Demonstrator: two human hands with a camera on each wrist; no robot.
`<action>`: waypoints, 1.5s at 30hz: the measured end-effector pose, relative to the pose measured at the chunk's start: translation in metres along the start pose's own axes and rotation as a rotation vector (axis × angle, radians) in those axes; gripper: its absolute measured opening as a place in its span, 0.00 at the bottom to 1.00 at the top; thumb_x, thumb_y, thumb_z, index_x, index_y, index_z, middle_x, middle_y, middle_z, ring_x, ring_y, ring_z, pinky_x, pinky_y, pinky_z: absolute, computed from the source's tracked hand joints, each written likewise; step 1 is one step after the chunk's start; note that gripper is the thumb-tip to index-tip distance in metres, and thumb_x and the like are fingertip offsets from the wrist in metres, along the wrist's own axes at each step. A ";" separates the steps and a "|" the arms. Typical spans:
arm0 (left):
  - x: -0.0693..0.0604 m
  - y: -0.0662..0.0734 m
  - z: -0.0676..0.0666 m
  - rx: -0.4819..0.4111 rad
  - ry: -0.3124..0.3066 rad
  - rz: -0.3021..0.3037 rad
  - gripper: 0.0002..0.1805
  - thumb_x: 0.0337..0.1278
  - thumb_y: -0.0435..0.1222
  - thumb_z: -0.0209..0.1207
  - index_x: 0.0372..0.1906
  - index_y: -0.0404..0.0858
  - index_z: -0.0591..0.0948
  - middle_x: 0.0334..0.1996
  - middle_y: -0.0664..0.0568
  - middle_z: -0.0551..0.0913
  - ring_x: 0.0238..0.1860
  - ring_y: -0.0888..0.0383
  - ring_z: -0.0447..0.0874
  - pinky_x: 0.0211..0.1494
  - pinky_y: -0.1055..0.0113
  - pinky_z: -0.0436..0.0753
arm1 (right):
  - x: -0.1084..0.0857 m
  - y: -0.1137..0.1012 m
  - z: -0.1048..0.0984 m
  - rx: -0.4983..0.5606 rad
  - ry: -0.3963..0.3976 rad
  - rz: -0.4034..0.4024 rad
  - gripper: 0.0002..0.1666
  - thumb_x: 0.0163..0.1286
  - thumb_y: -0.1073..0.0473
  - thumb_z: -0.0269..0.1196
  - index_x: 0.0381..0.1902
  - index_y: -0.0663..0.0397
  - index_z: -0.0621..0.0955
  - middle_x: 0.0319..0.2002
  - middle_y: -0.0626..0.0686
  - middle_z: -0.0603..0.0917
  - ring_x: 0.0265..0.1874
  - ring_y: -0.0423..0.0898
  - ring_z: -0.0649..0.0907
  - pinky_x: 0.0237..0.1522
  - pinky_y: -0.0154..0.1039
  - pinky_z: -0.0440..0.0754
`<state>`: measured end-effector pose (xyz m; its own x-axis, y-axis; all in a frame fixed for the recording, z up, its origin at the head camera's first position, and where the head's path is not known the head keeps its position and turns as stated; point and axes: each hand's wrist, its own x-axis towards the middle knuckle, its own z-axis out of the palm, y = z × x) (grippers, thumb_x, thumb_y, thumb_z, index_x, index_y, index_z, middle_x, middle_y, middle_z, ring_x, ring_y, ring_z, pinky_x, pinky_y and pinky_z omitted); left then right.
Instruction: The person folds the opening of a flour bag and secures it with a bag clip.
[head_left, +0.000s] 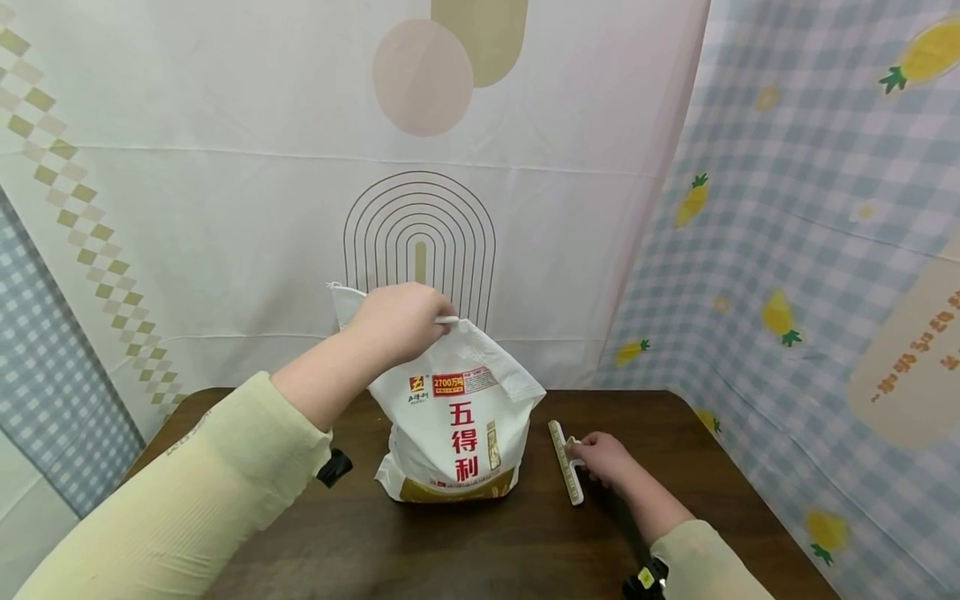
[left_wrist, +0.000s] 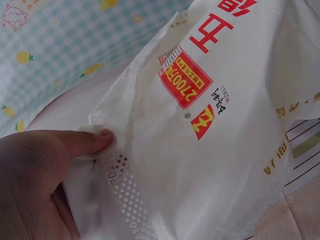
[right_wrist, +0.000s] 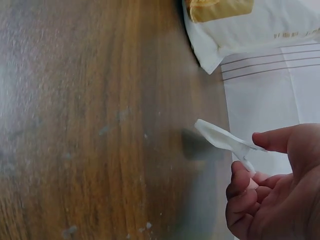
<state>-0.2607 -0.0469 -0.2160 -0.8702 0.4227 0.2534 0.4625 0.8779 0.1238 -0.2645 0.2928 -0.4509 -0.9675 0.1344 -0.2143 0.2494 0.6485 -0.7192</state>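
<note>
A white plastic woven flour bag (head_left: 420,421) with red Chinese lettering stands upright on the table. My left hand (head_left: 401,323) grips its top edge, which is folded over. In the left wrist view the thumb presses on the white rim of the bag (left_wrist: 165,150), beside a strip of small holes; the other fingers are mostly hidden. To the right of the bag, my right hand (head_left: 606,457) pinches a long white sealing clip (head_left: 566,467) by its handles. The right wrist view shows the clip (right_wrist: 220,137) between thumb and fingers, just above the tabletop.
The dark brown wooden table (head_left: 330,542) reaches back to a white patterned cloth (head_left: 262,250). A blue checked cloth (head_left: 757,275) with pineapple prints hangs along the right side. Black straps with small devices sit on both wrists.
</note>
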 end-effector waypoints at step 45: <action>0.001 0.001 0.002 0.002 0.000 -0.013 0.12 0.67 0.43 0.60 0.51 0.48 0.87 0.49 0.55 0.87 0.49 0.54 0.84 0.48 0.53 0.80 | -0.032 -0.083 -0.051 -0.045 0.184 -0.257 0.19 0.73 0.49 0.59 0.44 0.62 0.78 0.32 0.52 0.77 0.31 0.47 0.74 0.32 0.40 0.71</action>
<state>-0.2611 -0.0453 -0.2177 -0.8759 0.4115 0.2520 0.4511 0.8837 0.1248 -0.2569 0.2726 -0.3507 -0.9910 0.0927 0.0971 -0.0025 0.7105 -0.7037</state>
